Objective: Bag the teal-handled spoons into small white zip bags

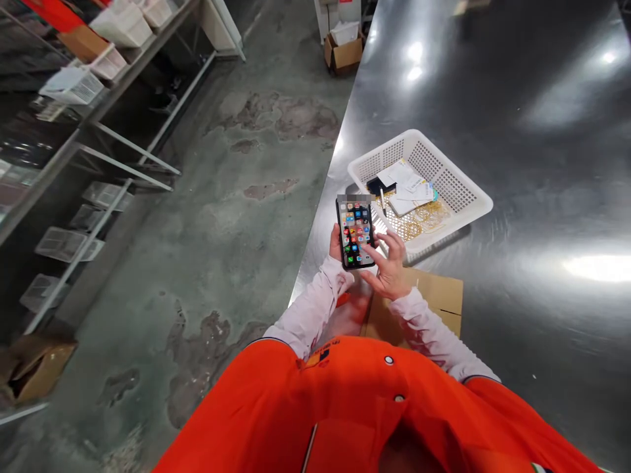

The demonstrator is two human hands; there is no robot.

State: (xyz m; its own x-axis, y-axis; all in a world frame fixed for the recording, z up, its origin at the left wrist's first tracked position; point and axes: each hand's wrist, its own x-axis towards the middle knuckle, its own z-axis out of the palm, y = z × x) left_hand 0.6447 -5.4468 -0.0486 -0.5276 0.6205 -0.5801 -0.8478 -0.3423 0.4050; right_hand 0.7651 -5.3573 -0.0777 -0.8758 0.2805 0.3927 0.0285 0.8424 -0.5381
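Note:
A black smartphone (357, 233) with a lit screen of colourful app icons is held upright in my left hand (336, 244), whose fingers are mostly hidden behind it. My right hand (392, 268) is at the phone's lower right, fingers apart, with a fingertip over the lower part of the screen. Just beyond the hands sits a white perforated basket (456, 194). It contains white papers (401, 176), a dark item, a pen (383, 202) and many yellow rubber bands (428, 219).
The basket stands on a shiny metal table (542, 197). Flat cardboard (438, 289) lies near my right forearm. At the left are metal shelves with white baskets (73, 85). An open cardboard box (345, 56) stands on the floor beyond the table's left edge.

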